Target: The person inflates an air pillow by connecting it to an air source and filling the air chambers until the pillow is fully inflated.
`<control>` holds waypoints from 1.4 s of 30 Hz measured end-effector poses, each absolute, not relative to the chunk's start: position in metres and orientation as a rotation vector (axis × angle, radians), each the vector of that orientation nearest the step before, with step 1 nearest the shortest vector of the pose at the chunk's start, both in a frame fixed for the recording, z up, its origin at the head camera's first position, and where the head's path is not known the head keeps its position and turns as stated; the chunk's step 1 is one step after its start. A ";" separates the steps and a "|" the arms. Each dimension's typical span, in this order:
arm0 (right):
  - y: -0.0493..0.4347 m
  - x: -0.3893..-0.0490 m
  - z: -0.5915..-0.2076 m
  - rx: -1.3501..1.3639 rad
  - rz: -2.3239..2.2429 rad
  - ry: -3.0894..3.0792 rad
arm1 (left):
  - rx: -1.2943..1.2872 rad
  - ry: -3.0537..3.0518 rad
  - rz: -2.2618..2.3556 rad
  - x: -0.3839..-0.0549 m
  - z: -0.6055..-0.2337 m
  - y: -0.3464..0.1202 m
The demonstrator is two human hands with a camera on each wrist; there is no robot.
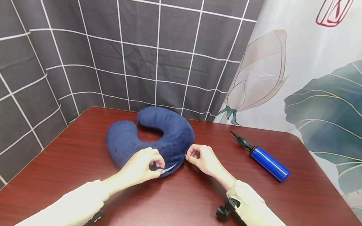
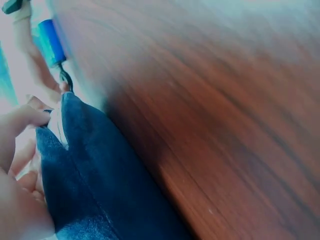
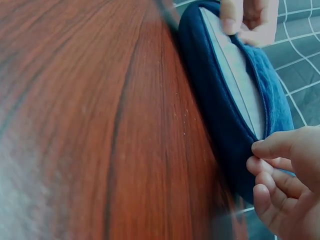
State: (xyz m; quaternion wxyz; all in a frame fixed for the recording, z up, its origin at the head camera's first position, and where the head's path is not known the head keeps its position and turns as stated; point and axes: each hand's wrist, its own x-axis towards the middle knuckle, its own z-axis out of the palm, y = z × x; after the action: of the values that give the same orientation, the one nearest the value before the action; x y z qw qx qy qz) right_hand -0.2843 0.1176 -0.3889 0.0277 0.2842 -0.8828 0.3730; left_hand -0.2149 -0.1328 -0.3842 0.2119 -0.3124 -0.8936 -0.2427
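A navy-blue U-shaped neck pillow (image 1: pixel 171 126) lies on the table, its two ends toward the back left. Along its near right edge the zipper (image 3: pixel 266 102) is parted, and a white inner lining (image 3: pixel 239 70) shows through the long gap. My left hand (image 1: pixel 140 165) pinches the cover's edge beside that gap with thumb and fingertips. At the right end of the gap, my right hand (image 1: pixel 206 161) pinches the zipper's small pull between thumb and forefinger; the fingertips mostly hide it. In the right wrist view, the zipper's two sides meet right at this thumb (image 3: pixel 272 146).
A blue hand pump (image 1: pixel 269 163) with a black nozzle lies to the right on the reddish-brown wooden table (image 1: pixel 158 212). Behind the table hang a dark grey gridded curtain (image 1: pixel 140 58) and a white curtain with a lotus print (image 1: pixel 304 59).
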 end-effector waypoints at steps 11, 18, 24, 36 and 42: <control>0.111 -0.273 -0.389 1.017 1.197 -2.712 | -0.842 -2.494 -0.829 -0.215 -0.384 -0.131; 0.105 -0.264 -0.389 1.096 1.199 -2.706 | -0.826 -2.506 -0.799 -0.215 -0.385 -0.131; 0.105 -0.266 -0.389 1.112 1.184 -2.698 | -0.804 -2.529 -0.755 -0.215 -0.382 -0.131; 0.111 -0.279 -0.388 1.016 1.161 -2.721 | -0.625 -2.692 -0.492 -0.220 -0.363 -0.105; 0.115 -0.288 -0.390 0.934 1.170 -2.736 | -0.550 -2.698 -0.446 -0.222 -0.361 -0.088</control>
State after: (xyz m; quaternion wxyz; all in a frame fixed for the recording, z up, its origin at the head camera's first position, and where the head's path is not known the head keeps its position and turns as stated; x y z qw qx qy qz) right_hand -0.2881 0.1147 -0.3904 0.0115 0.2995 -0.8772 0.3750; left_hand -0.2221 -0.0876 -0.3613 0.1750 -0.1940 -0.9523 -0.1574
